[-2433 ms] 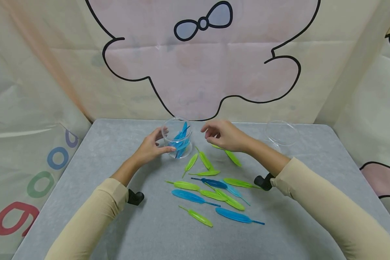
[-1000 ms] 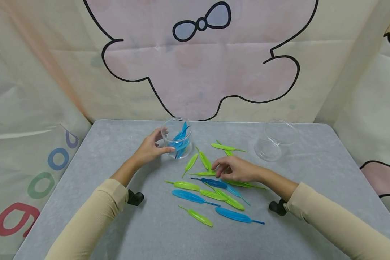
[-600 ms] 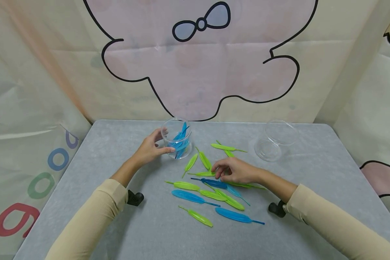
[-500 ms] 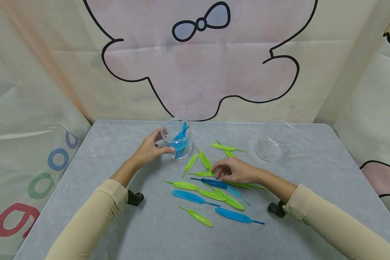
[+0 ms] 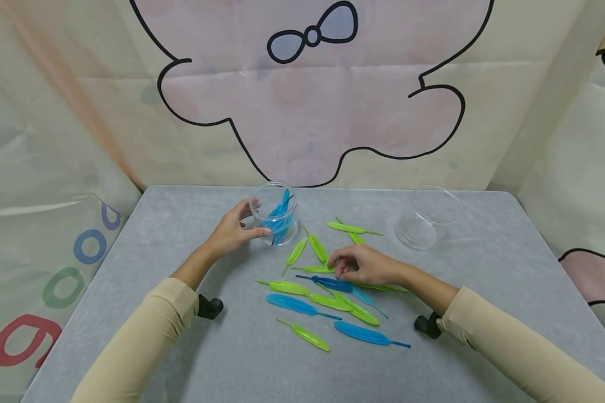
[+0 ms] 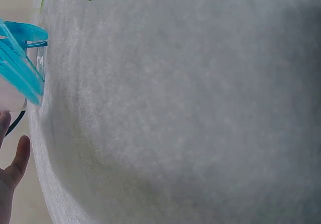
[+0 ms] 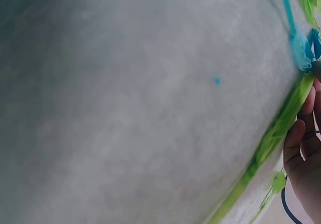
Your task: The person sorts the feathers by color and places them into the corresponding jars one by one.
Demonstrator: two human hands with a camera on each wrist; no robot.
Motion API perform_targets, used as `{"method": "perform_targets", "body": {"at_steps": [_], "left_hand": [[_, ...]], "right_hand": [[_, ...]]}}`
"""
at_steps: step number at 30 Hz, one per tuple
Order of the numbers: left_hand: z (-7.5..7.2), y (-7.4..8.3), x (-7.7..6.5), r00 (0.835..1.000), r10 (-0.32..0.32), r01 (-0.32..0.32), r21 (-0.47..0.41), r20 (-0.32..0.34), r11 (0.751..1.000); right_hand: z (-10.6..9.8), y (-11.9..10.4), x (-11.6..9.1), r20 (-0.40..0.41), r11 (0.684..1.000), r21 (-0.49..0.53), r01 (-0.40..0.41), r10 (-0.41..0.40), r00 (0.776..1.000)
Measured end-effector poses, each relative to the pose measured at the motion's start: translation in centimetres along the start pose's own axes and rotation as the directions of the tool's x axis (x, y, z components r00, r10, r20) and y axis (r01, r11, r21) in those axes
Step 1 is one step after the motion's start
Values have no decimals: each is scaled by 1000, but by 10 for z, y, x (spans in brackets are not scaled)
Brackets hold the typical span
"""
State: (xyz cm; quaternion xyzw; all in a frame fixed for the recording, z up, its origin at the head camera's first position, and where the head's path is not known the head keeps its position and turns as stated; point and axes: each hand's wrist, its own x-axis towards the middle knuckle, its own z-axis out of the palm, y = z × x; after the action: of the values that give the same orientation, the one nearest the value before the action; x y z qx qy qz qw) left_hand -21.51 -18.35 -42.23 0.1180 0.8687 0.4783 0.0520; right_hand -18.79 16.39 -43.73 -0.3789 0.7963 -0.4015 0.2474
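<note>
On the table's far side, a clear plastic cup holds several blue feathers. My left hand grips this cup from its left, thumb at the front. The right hand is low over the scattered feathers, fingers curled. Its fingertips meet at the upper end of a light blue feather, pinching it; that end is mostly hidden. A dark blue feather lies just beneath the fingertips. In the right wrist view, a green feather lies beside the thumb, and the light blue feather reaches the fingertips.
Another clear cup stands at the back right, with no feathers visible in it. Green feathers and blue feathers are strewn across the middle of the grey table. A printed cloth hangs behind.
Since the first frame, my right hand has come from beside the left cup down to the feathers in the middle. Lately it has barely moved. The left hand keeps its hold on the cup.
</note>
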Motion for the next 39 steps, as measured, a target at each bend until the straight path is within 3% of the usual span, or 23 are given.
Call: {"method": "perform_targets", "body": {"at_steps": [20, 39], "left_hand": [[0, -1, 0, 1000, -2, 2, 2, 0, 1000], [0, -1, 1, 1000, 3, -3, -2, -2, 1000]], "right_hand": [[-7, -6, 2, 3, 1000, 0, -19, 19, 1000], [-28, -26, 6, -86, 998, -54, -18, 13, 996]]}}
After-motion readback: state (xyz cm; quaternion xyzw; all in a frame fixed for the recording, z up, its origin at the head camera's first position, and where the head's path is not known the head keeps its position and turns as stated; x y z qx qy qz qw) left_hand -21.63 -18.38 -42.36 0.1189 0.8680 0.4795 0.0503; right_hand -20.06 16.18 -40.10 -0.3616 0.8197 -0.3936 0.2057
